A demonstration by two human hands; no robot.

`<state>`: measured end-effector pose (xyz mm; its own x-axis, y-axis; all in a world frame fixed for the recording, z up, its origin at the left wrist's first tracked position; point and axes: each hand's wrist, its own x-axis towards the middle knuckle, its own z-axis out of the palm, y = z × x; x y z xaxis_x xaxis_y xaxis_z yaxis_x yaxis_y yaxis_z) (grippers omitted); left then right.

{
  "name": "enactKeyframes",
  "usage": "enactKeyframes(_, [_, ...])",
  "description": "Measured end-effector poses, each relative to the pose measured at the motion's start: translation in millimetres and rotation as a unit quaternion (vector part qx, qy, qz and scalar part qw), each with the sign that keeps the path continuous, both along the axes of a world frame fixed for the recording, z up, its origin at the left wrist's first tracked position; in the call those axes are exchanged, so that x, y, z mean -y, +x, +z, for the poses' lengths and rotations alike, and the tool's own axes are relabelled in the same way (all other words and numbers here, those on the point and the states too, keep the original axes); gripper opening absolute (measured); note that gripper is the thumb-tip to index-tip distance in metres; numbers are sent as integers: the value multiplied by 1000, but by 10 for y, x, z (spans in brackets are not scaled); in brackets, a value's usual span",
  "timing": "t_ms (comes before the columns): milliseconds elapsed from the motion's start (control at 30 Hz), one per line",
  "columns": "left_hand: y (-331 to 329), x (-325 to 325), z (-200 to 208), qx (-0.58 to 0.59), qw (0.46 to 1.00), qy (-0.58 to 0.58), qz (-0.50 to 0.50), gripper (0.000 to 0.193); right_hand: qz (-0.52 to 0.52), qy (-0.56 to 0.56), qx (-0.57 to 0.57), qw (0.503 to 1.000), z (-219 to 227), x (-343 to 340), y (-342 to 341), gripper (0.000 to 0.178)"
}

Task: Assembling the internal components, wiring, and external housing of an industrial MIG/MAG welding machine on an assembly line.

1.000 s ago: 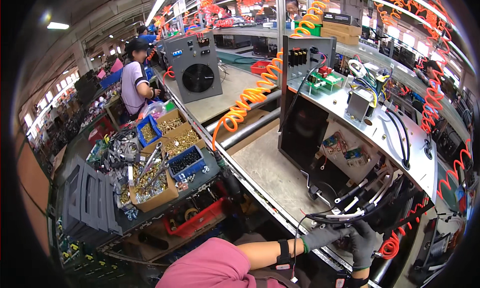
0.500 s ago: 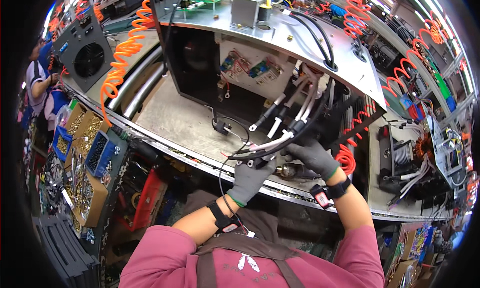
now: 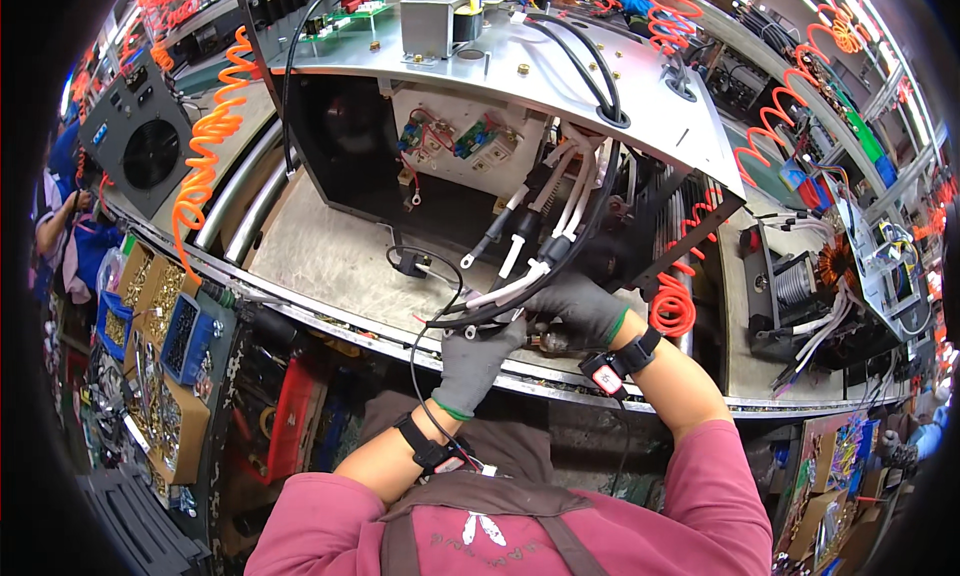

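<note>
The workbench spans the work area, with two metal rollers set in its surface left of centre. An open-sided black chassis stands on it, topped by a bare metal panel. A grey fan enclosure stands beyond the rollers, at far left. A partly assembled unit with a copper-wound coil sits to the right. An orange coiled hose hangs left of the chassis; a red coiled hose lies near its right front corner.

The cable bundle, of white and black sleeved conductors, emerges from the chassis and extends over the front edge of the workbench. Both grey-gloved hands are at its free end. Left hand: fingers bent, tips at the cable ends; whether they grip cannot be told. Right hand: fingers curled against the underside of the bundle; fingertips hidden, grip cannot be told.

A transformer is mounted on the panel. Two circuit boards are fixed inside the chassis. A thin black lead runs down past the left wrist. One ring terminal points toward the worktop.
</note>
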<state>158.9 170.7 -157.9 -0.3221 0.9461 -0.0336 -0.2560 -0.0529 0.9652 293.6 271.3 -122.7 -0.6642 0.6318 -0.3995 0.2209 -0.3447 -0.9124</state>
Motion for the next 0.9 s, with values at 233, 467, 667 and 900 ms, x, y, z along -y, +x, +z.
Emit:
enactKeyframes(233, [-9,1,-42,-72,997,-2,14,12,68,-121,73,988,89,-131,47,26])
enactKeyframes(467, [5,-17,-92,-43,999,12,-15,15,169,131,55,975,-19,-240,93,37])
enactKeyframes(667, [-31,-16,-77,-79,997,-7,-2,14,194,141,-33,970,-12,-247,96,39])
enactKeyframes(900, [-109,-12,-73,20,999,-8,-44,18,187,155,34,969,195,-173,159,35])
